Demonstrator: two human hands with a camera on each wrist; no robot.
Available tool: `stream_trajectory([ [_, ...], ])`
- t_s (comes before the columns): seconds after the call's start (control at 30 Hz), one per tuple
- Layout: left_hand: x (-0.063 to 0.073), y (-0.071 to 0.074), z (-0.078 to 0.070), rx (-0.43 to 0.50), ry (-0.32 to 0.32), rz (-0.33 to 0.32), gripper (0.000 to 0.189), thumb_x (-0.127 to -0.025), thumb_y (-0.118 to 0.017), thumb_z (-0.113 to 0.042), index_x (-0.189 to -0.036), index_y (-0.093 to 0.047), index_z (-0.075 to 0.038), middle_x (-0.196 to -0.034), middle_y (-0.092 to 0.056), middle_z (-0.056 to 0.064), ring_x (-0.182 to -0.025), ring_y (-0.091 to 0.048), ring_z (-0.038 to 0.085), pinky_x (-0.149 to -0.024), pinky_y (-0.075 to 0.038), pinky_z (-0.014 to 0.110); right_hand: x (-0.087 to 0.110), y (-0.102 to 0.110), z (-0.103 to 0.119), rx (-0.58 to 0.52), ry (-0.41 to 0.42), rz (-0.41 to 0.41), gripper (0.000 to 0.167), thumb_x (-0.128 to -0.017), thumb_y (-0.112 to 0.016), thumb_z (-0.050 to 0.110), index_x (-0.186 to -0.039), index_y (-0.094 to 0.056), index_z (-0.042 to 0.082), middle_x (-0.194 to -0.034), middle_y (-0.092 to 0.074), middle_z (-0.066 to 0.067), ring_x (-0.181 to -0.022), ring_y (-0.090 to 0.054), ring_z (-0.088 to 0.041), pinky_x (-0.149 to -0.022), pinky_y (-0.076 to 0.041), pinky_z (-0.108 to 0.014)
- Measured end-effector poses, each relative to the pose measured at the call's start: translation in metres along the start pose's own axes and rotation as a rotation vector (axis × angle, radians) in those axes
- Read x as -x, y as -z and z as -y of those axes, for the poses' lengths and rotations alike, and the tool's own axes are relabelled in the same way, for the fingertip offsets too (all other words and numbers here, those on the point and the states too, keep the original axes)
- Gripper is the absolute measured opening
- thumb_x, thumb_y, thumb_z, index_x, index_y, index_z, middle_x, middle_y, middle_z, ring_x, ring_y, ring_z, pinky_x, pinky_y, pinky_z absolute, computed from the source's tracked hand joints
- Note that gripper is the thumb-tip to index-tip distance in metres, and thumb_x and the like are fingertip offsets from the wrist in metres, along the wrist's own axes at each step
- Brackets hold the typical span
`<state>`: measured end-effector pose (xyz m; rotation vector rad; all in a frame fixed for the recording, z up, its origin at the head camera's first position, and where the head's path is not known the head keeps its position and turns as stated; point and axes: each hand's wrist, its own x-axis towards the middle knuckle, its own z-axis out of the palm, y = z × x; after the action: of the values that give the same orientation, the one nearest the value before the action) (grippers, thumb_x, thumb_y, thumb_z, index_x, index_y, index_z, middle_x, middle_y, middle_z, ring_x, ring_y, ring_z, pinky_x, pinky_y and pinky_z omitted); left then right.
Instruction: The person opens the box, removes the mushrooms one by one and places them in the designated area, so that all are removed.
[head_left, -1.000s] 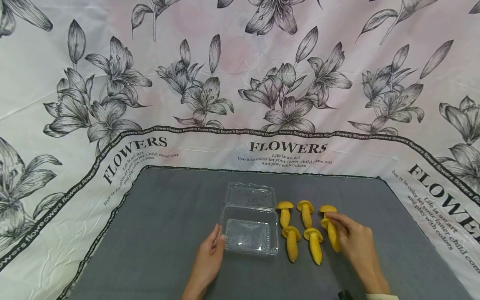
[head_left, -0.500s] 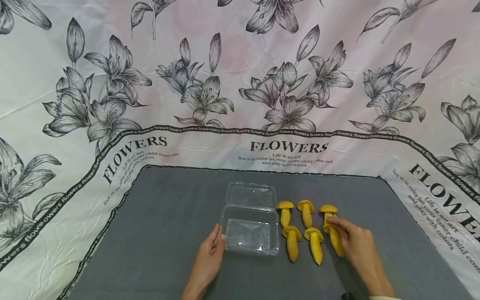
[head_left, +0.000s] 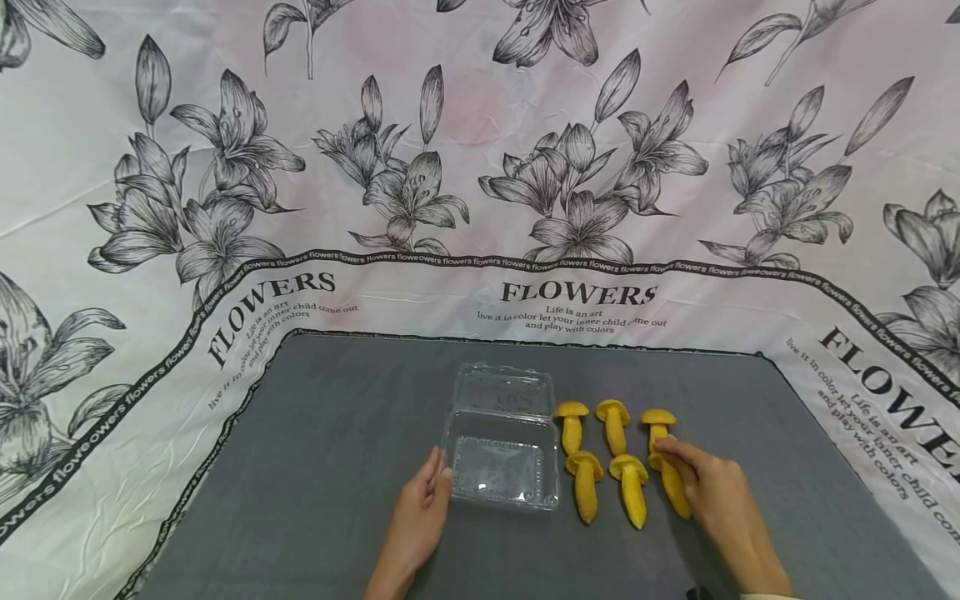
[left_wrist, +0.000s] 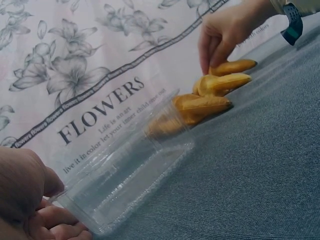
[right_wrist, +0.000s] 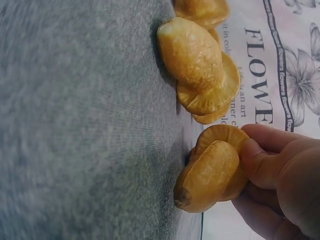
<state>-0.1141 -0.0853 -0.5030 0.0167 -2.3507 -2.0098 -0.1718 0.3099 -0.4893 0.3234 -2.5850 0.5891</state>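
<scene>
In the head view my left hand (head_left: 414,521) holds the left side of a clear plastic clamshell box (head_left: 498,467), thumb on its wall. The box stands with its lid (head_left: 502,390) folded back, away from me. To the right, my right hand (head_left: 720,500) pinches a yellow mushroom (head_left: 675,492) by its cap, between thumb and fingers. Its stem points toward me, as the right wrist view shows with the mushroom (right_wrist: 207,175) close up. Whether it touches the cloth there, I cannot tell. My fingers partly hide its cap.
Several other yellow mushrooms lie in two rows right of the box, among them a front-middle one (head_left: 632,492) and a back-right one (head_left: 657,421). Grey cloth (head_left: 337,433) covers the table. A flower-printed sheet (head_left: 420,308) borders it. My right wrist wears a dark band (left_wrist: 292,25).
My right hand has moved slightly toward me and right with the pinched mushroom, uncovering more of the mushroom behind it. My left hand and the box have stayed put.
</scene>
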Motion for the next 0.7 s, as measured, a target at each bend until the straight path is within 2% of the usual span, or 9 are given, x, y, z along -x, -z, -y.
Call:
stream_trajectory([
  [0.23, -0.0002, -0.0012, -0.0002, 0.000, -0.005, -0.011, 0.060, -0.113, -0.054, -0.016, -0.158, -0.030, 0.015, -0.162, -0.037, 0.030, -0.150, -0.039, 0.042, -0.116, -0.042, 0.048, -0.0002, 0.0002, -0.0016, -0.003, -0.017, 0.047, 0.021, -0.098, -0.074, 0.001, -0.114, -0.082, 0.011, -0.101, -0.080, -0.019, -0.056, -0.063, -0.013, -0.048, -0.051, -0.030],
  [0.5, 0.0000, -0.0020, 0.0009, 0.003, -0.005, -0.026, 0.059, -0.113, -0.054, -0.016, -0.158, -0.032, 0.015, -0.161, -0.039, 0.029, -0.149, -0.040, 0.041, -0.116, -0.042, 0.047, 0.0000, -0.0014, -0.0015, -0.020, 0.002, 0.028, 0.021, -0.096, -0.075, 0.000, -0.112, -0.083, 0.010, -0.100, -0.081, -0.017, -0.070, -0.076, -0.030, -0.056, -0.061, -0.045],
  [0.7, 0.0016, -0.0051, 0.0030, 0.008, -0.022, -0.055, 0.057, -0.112, -0.054, -0.014, -0.157, -0.033, 0.015, -0.160, -0.042, 0.029, -0.148, -0.043, 0.041, -0.115, -0.044, 0.045, 0.0012, -0.0025, -0.0016, -0.026, 0.012, 0.021, 0.022, -0.095, -0.077, 0.001, -0.114, -0.083, 0.011, -0.097, -0.081, -0.014, -0.070, -0.076, -0.030, -0.055, -0.061, -0.045],
])
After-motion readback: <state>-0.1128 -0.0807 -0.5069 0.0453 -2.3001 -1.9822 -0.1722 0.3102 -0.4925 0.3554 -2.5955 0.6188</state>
